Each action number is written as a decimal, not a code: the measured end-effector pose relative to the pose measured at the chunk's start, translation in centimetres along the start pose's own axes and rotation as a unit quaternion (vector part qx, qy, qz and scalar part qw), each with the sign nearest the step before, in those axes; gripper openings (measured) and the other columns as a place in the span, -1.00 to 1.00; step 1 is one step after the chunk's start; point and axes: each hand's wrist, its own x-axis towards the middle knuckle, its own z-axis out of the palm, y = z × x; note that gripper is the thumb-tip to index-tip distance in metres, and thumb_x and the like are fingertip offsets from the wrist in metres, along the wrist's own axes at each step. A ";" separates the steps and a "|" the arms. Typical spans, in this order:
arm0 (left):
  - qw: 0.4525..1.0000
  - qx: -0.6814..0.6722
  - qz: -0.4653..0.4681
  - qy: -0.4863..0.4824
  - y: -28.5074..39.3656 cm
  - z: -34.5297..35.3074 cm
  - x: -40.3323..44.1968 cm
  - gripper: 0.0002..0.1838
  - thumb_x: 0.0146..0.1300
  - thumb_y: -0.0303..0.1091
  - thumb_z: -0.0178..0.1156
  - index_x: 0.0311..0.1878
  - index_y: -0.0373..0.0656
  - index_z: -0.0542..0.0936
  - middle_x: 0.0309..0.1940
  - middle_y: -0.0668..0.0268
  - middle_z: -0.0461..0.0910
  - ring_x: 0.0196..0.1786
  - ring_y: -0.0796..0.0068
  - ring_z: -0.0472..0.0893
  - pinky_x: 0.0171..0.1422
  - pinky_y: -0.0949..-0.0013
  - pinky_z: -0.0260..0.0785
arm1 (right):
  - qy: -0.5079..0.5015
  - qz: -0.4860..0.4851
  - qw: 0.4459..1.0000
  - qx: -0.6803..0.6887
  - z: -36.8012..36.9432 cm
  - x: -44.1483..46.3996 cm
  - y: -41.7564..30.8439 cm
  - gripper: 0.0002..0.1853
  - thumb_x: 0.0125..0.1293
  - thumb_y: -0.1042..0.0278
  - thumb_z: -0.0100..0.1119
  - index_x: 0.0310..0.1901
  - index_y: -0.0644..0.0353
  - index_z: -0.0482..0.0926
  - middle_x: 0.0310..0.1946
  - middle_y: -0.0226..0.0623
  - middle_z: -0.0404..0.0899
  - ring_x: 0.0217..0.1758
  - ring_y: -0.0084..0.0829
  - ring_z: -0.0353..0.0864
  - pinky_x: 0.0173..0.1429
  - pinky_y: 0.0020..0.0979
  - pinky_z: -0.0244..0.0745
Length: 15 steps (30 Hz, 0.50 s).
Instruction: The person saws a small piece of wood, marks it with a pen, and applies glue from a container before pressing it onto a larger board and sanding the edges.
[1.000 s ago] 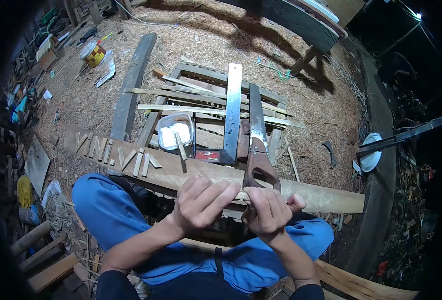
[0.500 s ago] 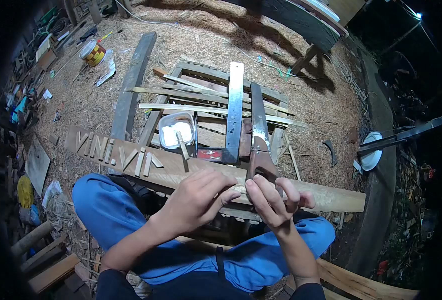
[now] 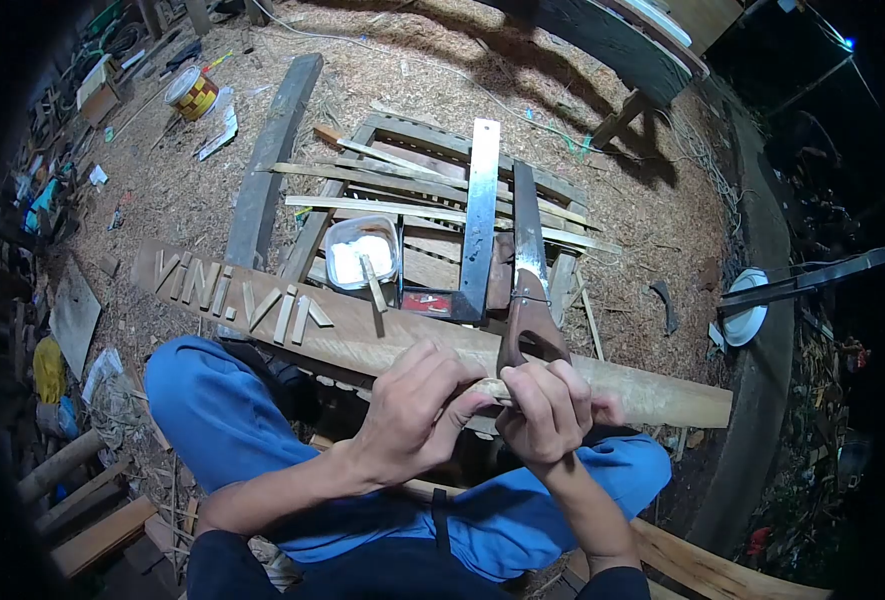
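My left hand (image 3: 412, 405) is closed, with thumb and fingers pinching one end of a small wooden strip (image 3: 492, 388). The other end sits in the closed fingers of my right hand (image 3: 545, 408), which hides part of it. Both hands are over the near edge of a long wooden board (image 3: 642, 390) lying across in front of my knees. On the board's left part, short wooden strips (image 3: 284, 314) lie in letter-like shapes. Beyond the board is a tub of white paste (image 3: 360, 250) with a flat stick (image 3: 373, 285) leaning in it.
A try square (image 3: 480, 215) and a handsaw (image 3: 528, 240) rest on a slatted wooden frame (image 3: 422, 130), beside long thin strips (image 3: 382, 209). The saw handle overlaps the board near my right hand. A paint can (image 3: 194, 95) and a white basin (image 3: 744, 310) stand farther out.
The fingers of my right hand have curled in tighter around the strip, and more of the strip shows between my hands. The whole view has shifted slightly.
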 end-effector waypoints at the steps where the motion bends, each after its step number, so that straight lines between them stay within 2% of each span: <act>1: 1.000 0.000 0.000 0.000 0.0 0.1 -0.1 -0.79 0.32 -0.40 0.36 -0.07 -0.27 0.59 -0.32 0.12 0.54 -0.27 0.05 0.49 -0.17 0.12 0.37 | 0.007 0.003 1.000 0.011 0.0 0.0 0.0 -0.68 0.18 0.60 0.33 -0.04 0.03 0.71 -0.25 -0.43 0.74 -0.16 -0.35 0.66 0.10 -0.37 0.37; 6: 0.999 0.014 0.029 0.012 -0.1 0.0 -0.1 -0.74 0.23 -0.42 0.42 -0.07 -0.23 0.60 -0.34 0.18 0.53 -0.32 0.10 0.44 -0.21 0.15 0.33 | 0.001 0.010 1.000 0.016 -0.2 0.0 -0.5 -0.69 0.19 0.60 0.35 -0.04 0.06 0.70 -0.21 -0.41 0.76 -0.13 -0.33 0.68 0.10 -0.37 0.41; 15: 0.997 0.041 0.063 0.006 -1.1 -0.5 -0.4 -0.68 0.20 -0.41 0.46 -0.01 -0.18 0.61 -0.34 0.25 0.54 -0.31 0.16 0.43 -0.18 0.18 0.32 | -0.013 -0.001 1.000 0.019 -0.4 0.1 -0.6 -0.77 0.29 0.52 0.39 -0.03 0.09 0.69 -0.12 -0.36 0.80 -0.08 -0.32 0.70 0.11 -0.38 0.43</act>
